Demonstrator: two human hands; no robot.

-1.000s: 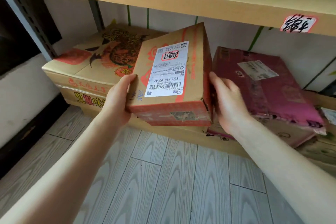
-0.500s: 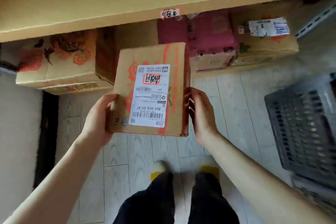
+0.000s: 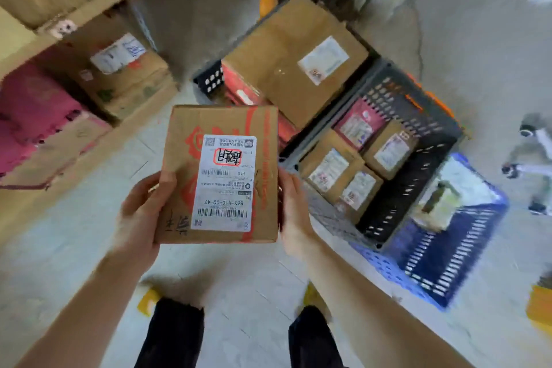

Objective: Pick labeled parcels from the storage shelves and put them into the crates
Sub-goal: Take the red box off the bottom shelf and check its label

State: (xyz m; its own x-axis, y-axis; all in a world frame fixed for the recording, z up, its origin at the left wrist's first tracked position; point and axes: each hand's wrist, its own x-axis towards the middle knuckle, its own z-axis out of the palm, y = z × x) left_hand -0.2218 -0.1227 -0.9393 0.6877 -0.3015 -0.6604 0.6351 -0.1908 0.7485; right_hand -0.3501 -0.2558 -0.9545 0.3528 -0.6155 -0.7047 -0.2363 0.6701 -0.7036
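Cardboard is clamped from both sides. The left hand [image 3: 140, 212] is curled round the left edge of the parcel [image 3: 179, 164], thumb on top. The right hand [image 3: 294, 212] is closed on the right edge, with its fingers hidden behind the box. The parcel is held level between the hands, label [image 3: 224, 182] upward, above the floor [image 3: 74, 248] and clear of every crate.

The step in hand is judged to be the carry to a crate. It is best done with both grips kept while the parcel is swung right and forward, then lowered flat into the grey crate [image 3: 418, 116]. That crate lies just right of the right hand. Small parcels [image 3: 328, 170] are packed in its left part, so the darker open part beside them should be aimed for, with release only once the box is supported.

A blue crate [image 3: 433, 272] is seen next to it, lower right. A large box [image 3: 295, 54] is set on a black crate [image 3: 210, 82] further ahead. The shelf [image 3: 59, 140] is at the left.
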